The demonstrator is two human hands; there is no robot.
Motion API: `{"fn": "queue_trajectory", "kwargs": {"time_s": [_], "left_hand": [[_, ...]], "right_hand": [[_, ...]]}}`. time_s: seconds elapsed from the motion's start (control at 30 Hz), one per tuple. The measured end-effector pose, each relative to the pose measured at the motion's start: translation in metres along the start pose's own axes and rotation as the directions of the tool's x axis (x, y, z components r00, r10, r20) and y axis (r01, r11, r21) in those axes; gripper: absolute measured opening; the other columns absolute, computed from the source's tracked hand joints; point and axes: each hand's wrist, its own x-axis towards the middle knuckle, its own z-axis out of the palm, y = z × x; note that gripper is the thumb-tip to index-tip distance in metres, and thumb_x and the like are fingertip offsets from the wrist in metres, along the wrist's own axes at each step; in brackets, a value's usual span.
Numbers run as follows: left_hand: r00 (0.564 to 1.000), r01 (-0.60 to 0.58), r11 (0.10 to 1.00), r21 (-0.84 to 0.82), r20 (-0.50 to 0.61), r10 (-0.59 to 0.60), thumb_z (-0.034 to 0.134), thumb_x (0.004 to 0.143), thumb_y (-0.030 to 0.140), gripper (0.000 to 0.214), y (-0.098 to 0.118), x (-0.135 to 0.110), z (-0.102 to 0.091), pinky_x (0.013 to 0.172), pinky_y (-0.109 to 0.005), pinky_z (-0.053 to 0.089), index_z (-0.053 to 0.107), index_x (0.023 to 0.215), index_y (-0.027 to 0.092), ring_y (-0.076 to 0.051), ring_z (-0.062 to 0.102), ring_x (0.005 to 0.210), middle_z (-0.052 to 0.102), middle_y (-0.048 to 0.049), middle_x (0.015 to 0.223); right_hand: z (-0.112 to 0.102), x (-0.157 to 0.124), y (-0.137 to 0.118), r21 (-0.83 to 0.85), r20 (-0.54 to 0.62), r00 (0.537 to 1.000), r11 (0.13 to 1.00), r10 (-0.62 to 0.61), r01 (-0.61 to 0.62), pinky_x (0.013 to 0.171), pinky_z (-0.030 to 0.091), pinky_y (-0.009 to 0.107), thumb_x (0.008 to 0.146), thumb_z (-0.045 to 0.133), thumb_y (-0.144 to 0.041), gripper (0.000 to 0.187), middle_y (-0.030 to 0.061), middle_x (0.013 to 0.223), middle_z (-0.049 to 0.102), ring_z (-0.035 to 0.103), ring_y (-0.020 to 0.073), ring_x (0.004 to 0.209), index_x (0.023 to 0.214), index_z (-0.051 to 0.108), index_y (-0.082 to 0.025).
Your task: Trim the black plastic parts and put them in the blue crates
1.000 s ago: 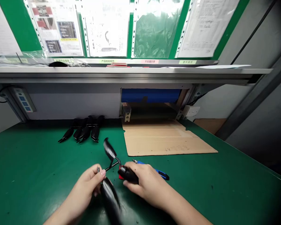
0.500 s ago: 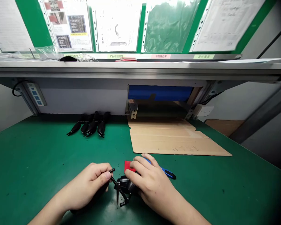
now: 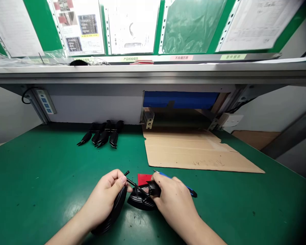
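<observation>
My left hand (image 3: 105, 190) pinches a thin black plastic runner (image 3: 131, 182) between thumb and fingers. Below that hand hangs a long, ribbed black plastic part (image 3: 114, 212), its top hidden by my fingers. My right hand (image 3: 174, 200) is closed around the end of a second ribbed black part (image 3: 142, 202), which lies tilted toward the left hand. The runner reaches across to this second part; whether they are still joined I cannot tell. Just behind my right hand lie a red flat piece (image 3: 143, 179) and a slim blue-and-black tool (image 3: 193, 192), both partly covered.
Several similar black parts (image 3: 103, 136) rest at the back left of the green table (image 3: 53, 163). A flat cardboard sheet (image 3: 183, 153) lies back right, before an opening with a blue panel (image 3: 193, 99). A shelf edge (image 3: 132, 73) crosses above; a power strip (image 3: 46, 101) hangs left.
My right hand has turned the second black part, so its ribbed side shows. The runner pieces between the hands have swung up. The view has shifted slightly.
</observation>
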Motion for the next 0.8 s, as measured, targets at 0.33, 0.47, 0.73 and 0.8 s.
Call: {"fn": "queue_trajectory", "kwargs": {"time_s": [0.33,0.47,0.73,0.8], "left_hand": [[0.983,0.066,0.974,-0.215,-0.154,-0.1,0.054,0.086,0.048,0.033,-0.004,0.003,-0.014,0.06,-0.021,0.036,0.06,0.084,0.015,-0.013,0.047,0.067,0.062,-0.0046,0.083],[0.995,-0.068,0.892,-0.447,-0.094,0.028,0.062,0.084,0.035,0.022,-0.013,-0.004,0.018,0.084,-0.027,0.041,0.056,0.095,0.017,-0.016,0.052,0.091,0.06,-0.0052,0.097],[0.994,-0.003,0.911,-0.412,0.102,0.05,0.071,0.079,0.028,0.057,-0.023,-0.008,0.032,0.091,-0.035,0.041,0.038,0.126,0.023,-0.02,0.053,0.102,0.055,-0.0089,0.114],[0.996,-0.046,0.942,-0.333,0.056,0.068,0.068,0.081,0.037,0.045,-0.023,-0.005,0.028,0.094,-0.034,0.04,0.048,0.117,0.018,-0.021,0.052,0.105,0.055,-0.0106,0.112]], "right_hand": [[-0.012,0.004,0.01,0.358,-0.045,0.999,0.934,0.008,0.009,0.054,0.033,0.024,0.087,0.064,-0.042,0.027,-0.0034,0.067,0.053,0.046,0.0144,0.057,0.08,0.048,-0.022],[-0.001,-0.005,-0.011,0.365,-0.013,0.98,0.912,-0.196,0.188,0.068,0.043,0.028,0.082,0.068,-0.053,0.045,0.0034,0.097,0.063,0.059,0.0204,0.08,0.111,0.052,-0.023],[0.008,-0.008,-0.012,0.005,0.099,0.9,0.904,-0.425,0.426,0.066,0.042,0.032,0.075,0.067,-0.014,0.035,0.0053,0.088,0.064,0.06,0.0224,0.075,0.108,0.057,-0.019],[0.008,-0.008,-0.011,-0.001,0.046,0.875,0.876,-0.482,0.483,0.068,0.045,0.033,0.071,0.063,-0.01,0.031,0.0057,0.089,0.064,0.06,0.0231,0.076,0.1,0.061,-0.019]]}}
